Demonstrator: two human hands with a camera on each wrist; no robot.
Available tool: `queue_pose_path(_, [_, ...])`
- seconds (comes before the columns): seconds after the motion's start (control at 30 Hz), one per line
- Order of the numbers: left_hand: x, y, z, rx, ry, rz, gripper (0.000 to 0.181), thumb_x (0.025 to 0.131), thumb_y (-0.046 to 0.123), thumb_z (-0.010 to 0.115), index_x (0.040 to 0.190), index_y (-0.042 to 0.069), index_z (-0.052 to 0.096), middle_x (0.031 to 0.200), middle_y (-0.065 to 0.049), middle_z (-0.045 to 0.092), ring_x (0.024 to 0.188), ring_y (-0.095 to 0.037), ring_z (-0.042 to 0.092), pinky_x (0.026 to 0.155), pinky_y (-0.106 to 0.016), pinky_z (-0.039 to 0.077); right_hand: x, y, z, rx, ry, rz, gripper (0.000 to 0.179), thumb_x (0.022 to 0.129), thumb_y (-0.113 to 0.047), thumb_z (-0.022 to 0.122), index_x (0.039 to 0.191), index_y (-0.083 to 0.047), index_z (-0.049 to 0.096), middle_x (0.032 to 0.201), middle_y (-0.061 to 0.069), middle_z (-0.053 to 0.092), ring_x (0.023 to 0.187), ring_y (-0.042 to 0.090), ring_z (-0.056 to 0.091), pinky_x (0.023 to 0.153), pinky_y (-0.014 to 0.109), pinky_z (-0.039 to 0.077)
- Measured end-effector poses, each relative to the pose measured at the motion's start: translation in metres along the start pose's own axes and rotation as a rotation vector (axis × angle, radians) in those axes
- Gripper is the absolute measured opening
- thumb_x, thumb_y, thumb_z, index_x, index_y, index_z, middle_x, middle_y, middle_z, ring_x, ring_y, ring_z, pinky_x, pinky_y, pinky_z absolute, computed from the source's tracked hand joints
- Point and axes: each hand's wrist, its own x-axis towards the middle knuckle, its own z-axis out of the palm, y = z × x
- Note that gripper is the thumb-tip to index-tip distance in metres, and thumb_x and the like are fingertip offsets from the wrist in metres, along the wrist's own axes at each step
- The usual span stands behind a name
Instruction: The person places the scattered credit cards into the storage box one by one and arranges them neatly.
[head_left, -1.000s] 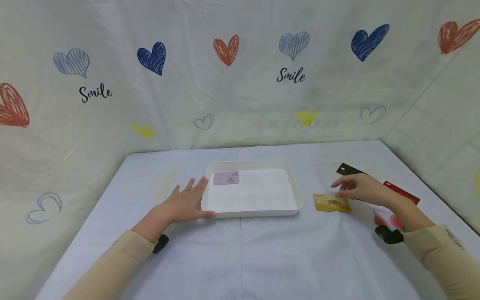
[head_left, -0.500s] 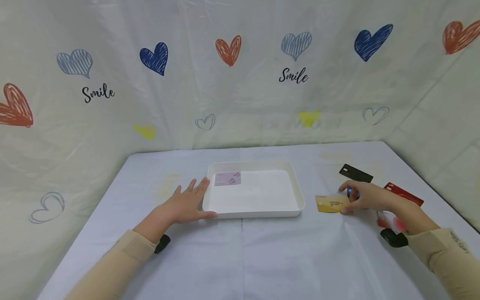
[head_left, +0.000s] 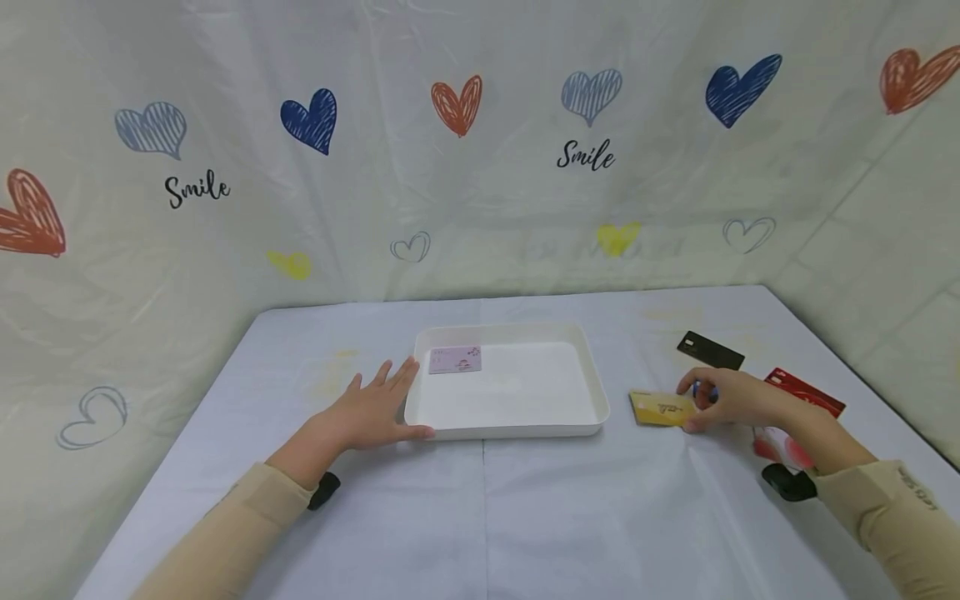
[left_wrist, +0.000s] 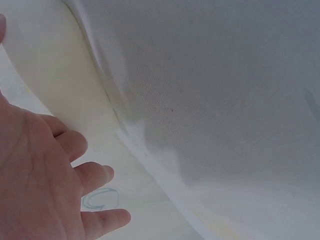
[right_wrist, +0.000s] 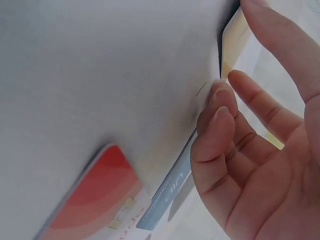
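Note:
A white tray (head_left: 525, 387) stands mid-table with a pale lilac card (head_left: 455, 359) lying at its upper left. My left hand (head_left: 371, 412) rests against the tray's left side, fingers spread; in the left wrist view its palm and fingers (left_wrist: 95, 177) lie along the tray wall. At the right, thumb and fingers of my right hand (head_left: 738, 396) pinch the right end of a gold card (head_left: 658, 408). The right wrist view shows that gold card (right_wrist: 235, 37) at the thumb and index fingertips. A blue card (head_left: 697, 390) is mostly hidden behind the right hand.
Beyond the right hand lies a black card (head_left: 710, 349). A red card (head_left: 806, 392) sits to its right, and a white card with red patches (head_left: 780, 446) is partly under the wrist. A patterned curtain (head_left: 480, 192) hangs behind the table.
My right hand has come down and its thumb and fingers have closed on the gold card, whose edge now looks slightly raised. The left hand stays at the tray.

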Motion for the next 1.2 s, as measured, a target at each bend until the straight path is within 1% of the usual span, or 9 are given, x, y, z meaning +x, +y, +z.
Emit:
queue_pose_path(0.27, [-0.0019, 0.0003, -0.0013, -0.003, 0.006, 0.008, 0.117, 0.088, 0.076, 0.06, 0.164, 0.003, 0.01, 0.171, -0.011, 0.011, 0.155, -0.04, 0.008, 0.116, -0.071, 0.01, 0.0008, 0.0008, 0.0003, -0.018, 0.019, -0.004, 0.049, 0.079, -0.028, 0.09, 0.113, -0.003, 0.063, 0.092, 0.004, 0.053, 0.088, 0.024, 0.052, 0.07, 0.035, 0.043])
queue_pose_path(0.57, [-0.0022, 0.0008, -0.0017, -0.005, 0.016, 0.017, 0.116, 0.088, 0.074, 0.061, 0.164, 0.002, 0.011, 0.17, -0.013, 0.013, 0.155, -0.041, 0.01, 0.116, -0.072, 0.011, 0.0016, -0.0008, 0.0003, -0.028, 0.035, 0.031, 0.055, 0.078, -0.031, 0.091, 0.112, 0.001, 0.063, 0.1, 0.008, 0.059, 0.093, 0.028, 0.054, 0.08, 0.042, 0.049])
queue_pose_path(0.9, [-0.0013, 0.0004, 0.0004, -0.007, 0.018, 0.026, 0.115, 0.089, 0.073, 0.061, 0.164, 0.001, 0.011, 0.17, -0.014, 0.013, 0.154, -0.042, 0.01, 0.115, -0.073, 0.011, 0.0014, -0.0026, 0.004, 0.007, 0.047, 0.061, 0.056, 0.077, -0.029, 0.091, 0.111, 0.002, 0.06, 0.099, 0.011, 0.06, 0.092, 0.029, 0.056, 0.078, 0.042, 0.05])
queue_pose_path(1.03, [-0.0014, 0.0003, 0.0002, -0.007, 0.021, 0.029, 0.115, 0.089, 0.073, 0.062, 0.164, 0.001, 0.011, 0.17, -0.014, 0.014, 0.154, -0.043, 0.01, 0.115, -0.073, 0.011, 0.001, -0.003, 0.0039, 0.032, 0.051, 0.069, 0.057, 0.077, -0.028, 0.091, 0.111, 0.002, 0.056, 0.102, 0.016, 0.06, 0.093, 0.032, 0.056, 0.078, 0.042, 0.05])
queue_pose_path(1.13, [-0.0014, -0.0001, 0.0002, -0.002, 0.024, 0.029, 0.116, 0.089, 0.074, 0.061, 0.164, 0.001, 0.011, 0.17, -0.014, 0.014, 0.154, -0.042, 0.01, 0.115, -0.073, 0.011, 0.0016, -0.0031, 0.0028, 0.066, 0.038, 0.076, 0.059, 0.079, -0.026, 0.091, 0.113, 0.002, 0.052, 0.1, 0.016, 0.059, 0.091, 0.03, 0.056, 0.075, 0.039, 0.05])
queue_pose_path(1.2, [-0.0014, -0.0002, 0.0005, -0.001, 0.024, 0.03, 0.116, 0.088, 0.074, 0.061, 0.164, 0.001, 0.011, 0.17, -0.014, 0.014, 0.154, -0.042, 0.011, 0.115, -0.073, 0.012, 0.0023, -0.003, 0.0018, 0.101, 0.021, 0.08, 0.059, 0.08, -0.023, 0.09, 0.114, 0.004, 0.049, 0.095, 0.014, 0.057, 0.086, 0.027, 0.055, 0.07, 0.035, 0.049])
